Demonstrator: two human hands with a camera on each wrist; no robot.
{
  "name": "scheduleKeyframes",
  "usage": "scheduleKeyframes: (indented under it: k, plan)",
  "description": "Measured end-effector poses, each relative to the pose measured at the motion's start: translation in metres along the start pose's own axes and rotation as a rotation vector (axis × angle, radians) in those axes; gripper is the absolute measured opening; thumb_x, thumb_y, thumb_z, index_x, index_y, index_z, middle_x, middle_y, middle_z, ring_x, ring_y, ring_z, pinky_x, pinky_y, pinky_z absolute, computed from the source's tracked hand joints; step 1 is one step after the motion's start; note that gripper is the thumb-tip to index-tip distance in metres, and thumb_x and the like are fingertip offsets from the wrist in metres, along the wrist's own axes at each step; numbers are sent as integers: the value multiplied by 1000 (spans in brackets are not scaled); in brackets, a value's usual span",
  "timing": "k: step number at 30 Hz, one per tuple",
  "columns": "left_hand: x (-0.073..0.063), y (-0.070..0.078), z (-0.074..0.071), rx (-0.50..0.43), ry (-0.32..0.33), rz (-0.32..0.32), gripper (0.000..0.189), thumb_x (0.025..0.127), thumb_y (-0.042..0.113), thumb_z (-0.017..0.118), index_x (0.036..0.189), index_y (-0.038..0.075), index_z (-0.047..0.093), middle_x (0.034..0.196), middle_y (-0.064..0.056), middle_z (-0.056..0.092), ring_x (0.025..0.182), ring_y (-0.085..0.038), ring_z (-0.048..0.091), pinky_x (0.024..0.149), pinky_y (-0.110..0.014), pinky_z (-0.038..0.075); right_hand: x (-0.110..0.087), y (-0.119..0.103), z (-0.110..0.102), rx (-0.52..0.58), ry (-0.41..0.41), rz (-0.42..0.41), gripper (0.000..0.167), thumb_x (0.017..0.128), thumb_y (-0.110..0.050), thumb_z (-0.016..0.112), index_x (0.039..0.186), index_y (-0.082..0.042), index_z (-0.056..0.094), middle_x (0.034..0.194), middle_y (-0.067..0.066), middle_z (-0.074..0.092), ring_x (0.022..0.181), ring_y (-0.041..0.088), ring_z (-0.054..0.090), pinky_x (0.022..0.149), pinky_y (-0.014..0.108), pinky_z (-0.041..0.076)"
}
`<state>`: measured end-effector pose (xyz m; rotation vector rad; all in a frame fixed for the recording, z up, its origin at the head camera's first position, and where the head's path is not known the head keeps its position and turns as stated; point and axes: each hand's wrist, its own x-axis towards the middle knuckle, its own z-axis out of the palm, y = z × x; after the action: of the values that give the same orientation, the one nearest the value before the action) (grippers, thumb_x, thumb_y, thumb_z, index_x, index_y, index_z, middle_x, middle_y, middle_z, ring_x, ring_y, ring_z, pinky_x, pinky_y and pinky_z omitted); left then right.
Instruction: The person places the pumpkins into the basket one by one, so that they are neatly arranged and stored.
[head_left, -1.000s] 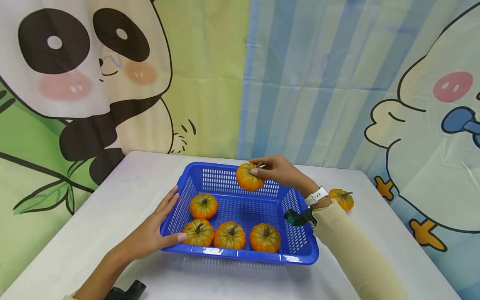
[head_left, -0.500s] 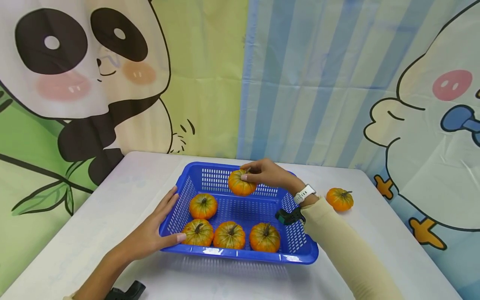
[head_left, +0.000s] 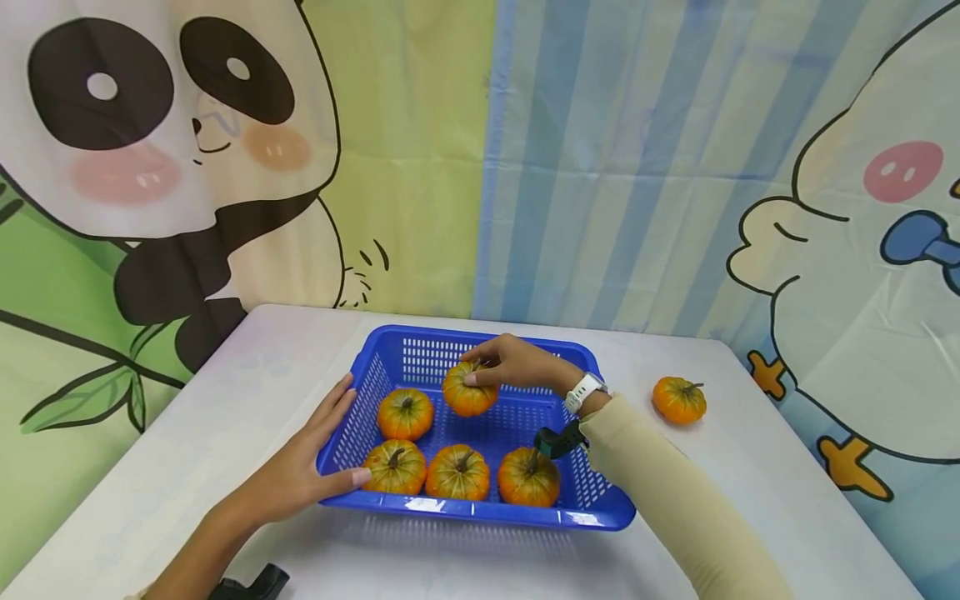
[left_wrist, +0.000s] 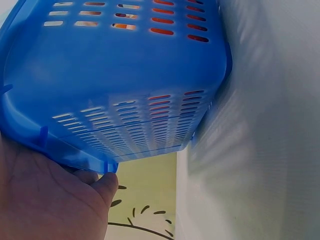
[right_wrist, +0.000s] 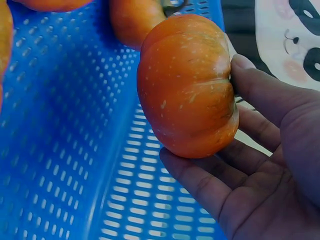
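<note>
A blue plastic basket (head_left: 480, 518) with slotted sides stands on the white table. My left hand (head_left: 288, 475) holds its near left corner, thumb over the rim and fingers along the outer left side. My right hand (head_left: 517, 367) grips a small orange pumpkin (head_left: 467, 400) above the basket's floor, toward the back. In the right wrist view, thumb and fingers hold this pumpkin (right_wrist: 187, 87) from opposite sides. Inside the basket, a row of pumpkins (head_left: 457, 473) lies along the front wall. Another pumpkin (head_left: 406, 414) sits behind the row's left end.
One more pumpkin (head_left: 678, 400) lies on the table (head_left: 720, 467) to the right of the basket. Behind the table hangs a curtain (head_left: 600, 167) printed with cartoon animals. Dark straps and a white watch (head_left: 585, 392) are on the wrists.
My right hand has moved left and down with its pumpkin, further into the basket. The left hand, the basket and the other pumpkins stay in place.
</note>
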<state>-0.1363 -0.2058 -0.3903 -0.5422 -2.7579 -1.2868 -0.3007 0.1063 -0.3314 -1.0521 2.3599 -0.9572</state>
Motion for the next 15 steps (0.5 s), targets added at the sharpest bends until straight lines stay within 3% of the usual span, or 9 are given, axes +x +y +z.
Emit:
scheduleKeyframes:
  k: [15]
  plan:
    - [1,-2,0,-2,0,12,98,83,40,70,157,13,13,163,1,-2,144,-44,8,100,-73,23,5,2,17,-13,-60,39,45,92,-28,69,129,-4,63,114,3,68,99,15,63,80,26,54]
